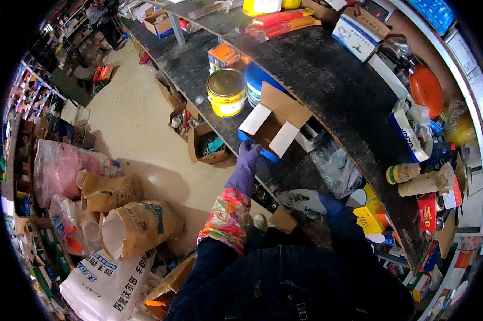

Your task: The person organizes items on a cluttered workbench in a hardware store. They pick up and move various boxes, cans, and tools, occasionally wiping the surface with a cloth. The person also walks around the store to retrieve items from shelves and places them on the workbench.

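Observation:
My left hand (pixel 247 158), in a purple glove with a floral sleeve cover behind it, grips the near edge of an open cardboard box (pixel 287 102). The box is brown inside, with white side flaps spread and blue outer faces. Its inside looks bare where visible. My right hand (pixel 303 198), apparently in a dirty greyish-white glove, lies low over the dark bench (pixel 275 176); its fingers are blurred and I cannot make out anything in them. Close to it is a clear plastic bag (pixel 337 168). A yellow paint can (pixel 226 93) with a metal lid stands beyond the box.
A blue bucket (pixel 257 82) and an orange carton (pixel 224 55) stand behind the can. The raised dark shelf (pixel 346 104) runs along the right. Open boxes (pixel 207 144) of small parts sit below the bench's left edge. Paper sacks (pixel 145 224) occupy the floor; a person (pixel 101 18) is far off.

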Motion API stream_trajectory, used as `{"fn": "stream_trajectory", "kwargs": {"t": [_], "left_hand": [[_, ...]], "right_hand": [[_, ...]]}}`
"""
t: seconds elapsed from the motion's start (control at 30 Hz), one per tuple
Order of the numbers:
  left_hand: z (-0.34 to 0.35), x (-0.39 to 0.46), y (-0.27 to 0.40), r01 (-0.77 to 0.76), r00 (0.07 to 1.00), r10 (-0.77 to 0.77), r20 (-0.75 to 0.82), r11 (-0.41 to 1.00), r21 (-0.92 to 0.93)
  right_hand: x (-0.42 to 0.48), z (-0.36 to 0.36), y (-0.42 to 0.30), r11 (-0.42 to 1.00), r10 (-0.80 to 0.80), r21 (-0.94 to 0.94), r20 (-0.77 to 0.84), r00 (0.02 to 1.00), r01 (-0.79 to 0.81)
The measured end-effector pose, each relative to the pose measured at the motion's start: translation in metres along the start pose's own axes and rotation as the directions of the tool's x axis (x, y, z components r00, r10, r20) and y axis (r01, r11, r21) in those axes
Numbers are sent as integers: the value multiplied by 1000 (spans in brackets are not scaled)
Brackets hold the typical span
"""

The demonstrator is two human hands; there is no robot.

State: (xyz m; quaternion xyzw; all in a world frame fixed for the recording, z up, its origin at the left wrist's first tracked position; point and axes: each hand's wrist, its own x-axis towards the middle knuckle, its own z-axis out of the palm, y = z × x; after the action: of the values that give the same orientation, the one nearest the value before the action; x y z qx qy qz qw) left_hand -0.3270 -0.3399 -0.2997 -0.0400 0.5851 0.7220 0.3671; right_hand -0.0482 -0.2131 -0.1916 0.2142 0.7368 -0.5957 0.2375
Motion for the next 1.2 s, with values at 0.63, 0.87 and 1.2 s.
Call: {"fn": "stream_trajectory", "kwargs": {"t": [0.63,0.87,1.2], "left_hand": [[-81,-110,-34,-2,994,-53,-99,873,-488],[-130,-167,-62,40,975,-145,-167,860,-509],[-183,-164,-64,38,996,-85,-41,758,-651]], "right_hand": [[180,70,134,706,281,-349,-661,696,-617],[146,98,43,688,172,-540,-528,832,-485],[324,114,-6,905,-44,325,-571,820,275]]}}
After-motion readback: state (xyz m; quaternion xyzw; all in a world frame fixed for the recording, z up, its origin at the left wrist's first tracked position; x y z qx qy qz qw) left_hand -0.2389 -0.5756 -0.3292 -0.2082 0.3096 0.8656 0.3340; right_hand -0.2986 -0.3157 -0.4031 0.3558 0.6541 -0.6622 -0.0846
